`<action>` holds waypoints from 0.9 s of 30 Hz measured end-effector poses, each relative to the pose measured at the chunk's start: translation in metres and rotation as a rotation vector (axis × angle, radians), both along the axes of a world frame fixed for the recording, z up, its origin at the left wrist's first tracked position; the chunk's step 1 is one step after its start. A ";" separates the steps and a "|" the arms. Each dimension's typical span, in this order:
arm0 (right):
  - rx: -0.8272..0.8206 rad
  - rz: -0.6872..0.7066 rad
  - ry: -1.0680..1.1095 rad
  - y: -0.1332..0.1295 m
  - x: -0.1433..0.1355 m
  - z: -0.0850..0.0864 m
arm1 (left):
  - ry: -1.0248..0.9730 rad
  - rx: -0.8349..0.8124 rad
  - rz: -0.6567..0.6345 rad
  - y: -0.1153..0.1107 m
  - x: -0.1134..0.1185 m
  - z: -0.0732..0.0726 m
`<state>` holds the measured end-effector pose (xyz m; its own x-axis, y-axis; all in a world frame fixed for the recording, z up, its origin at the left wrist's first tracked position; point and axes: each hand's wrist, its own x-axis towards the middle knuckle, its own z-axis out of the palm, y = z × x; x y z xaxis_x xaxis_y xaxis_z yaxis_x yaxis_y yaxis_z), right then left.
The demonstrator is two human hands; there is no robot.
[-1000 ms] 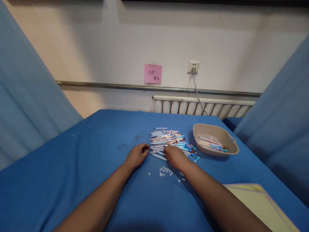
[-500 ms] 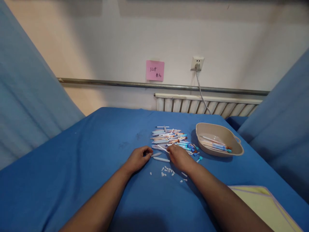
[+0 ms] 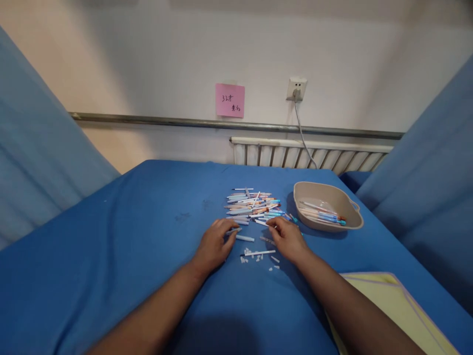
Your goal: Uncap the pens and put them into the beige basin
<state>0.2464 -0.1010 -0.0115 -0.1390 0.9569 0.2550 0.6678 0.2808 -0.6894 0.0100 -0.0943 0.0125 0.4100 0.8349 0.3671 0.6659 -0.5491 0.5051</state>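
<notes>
Closest in, a yellow sheet with purple edging lies along the right edge of the blue-covered table. Farther in from that edge are small white bits, scattered about the middle of the surface, with a thin white stick lying among them. The left hand has its thumb and fingers closed on a grey pen barrel; a pale barrel lies just beside its fingertips. The right hand is curled down over the surface, its fingertips at the end of another white stick; whether it grips that stick, I cannot tell. Beyond the hands, a loose pile of pens spreads toward the far edge, most lying sideways. Near the far right corner stands a beige basin holding more pens. Past the far edge are a white radiator and a wall with a pink note.
</notes>
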 end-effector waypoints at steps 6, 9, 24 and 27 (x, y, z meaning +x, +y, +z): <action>-0.014 0.428 -0.259 -0.018 -0.011 0.017 | -0.003 -0.092 -0.052 -0.012 0.012 0.002; -0.011 0.447 -0.359 -0.021 -0.013 0.019 | 0.000 -0.069 0.001 -0.014 0.008 0.006; -0.006 0.079 0.113 0.000 -0.003 0.002 | 0.093 -0.152 -0.022 -0.028 0.021 -0.020; -0.049 0.065 0.241 0.002 -0.002 -0.001 | 0.094 -0.131 -0.070 -0.022 0.041 -0.021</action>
